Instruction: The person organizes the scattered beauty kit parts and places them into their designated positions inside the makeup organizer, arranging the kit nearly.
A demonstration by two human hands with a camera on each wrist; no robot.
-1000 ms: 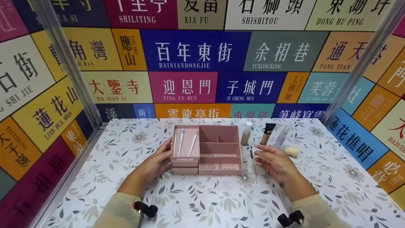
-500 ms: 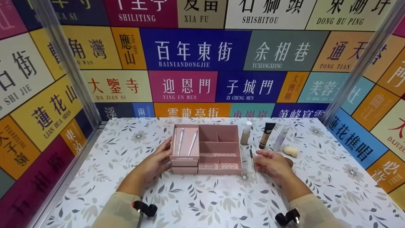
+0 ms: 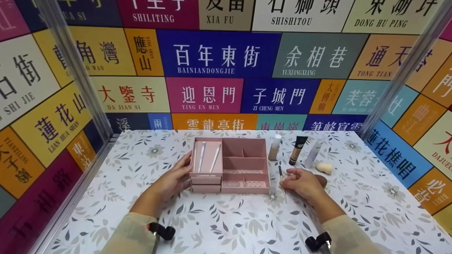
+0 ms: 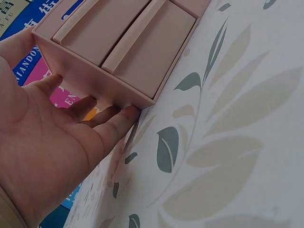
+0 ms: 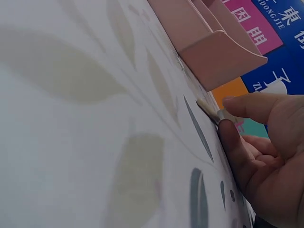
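A pink cosmetics organizer (image 3: 245,190) stands on the table, with small drawers on its left part and compartments on its right. Two slim white sticks (image 3: 202,157) lie in the tray above the drawers. Against the organizer's left side rest the relaxed fingertips of my left hand (image 3: 173,181); the left wrist view shows that hand (image 4: 57,128) beside the drawer fronts. Just right of the organizer lies a thin makeup brush (image 3: 281,173), dark at its far end. My right hand (image 3: 303,183) pinches it between thumb and forefinger, and the right wrist view shows its pale end (image 5: 207,110).
Behind my right hand stand a pump bottle (image 3: 274,148), a black-capped tube (image 3: 298,151) and a clear bottle (image 3: 313,154). A cream makeup sponge (image 3: 324,167) lies near them. A brown rounded thing (image 3: 321,180) is partly hidden by that hand. Printed panels enclose the table.
My right hand has come down and slightly left onto the brush, and its thumb and forefinger have closed on it. The left hand stays at the organizer's side.
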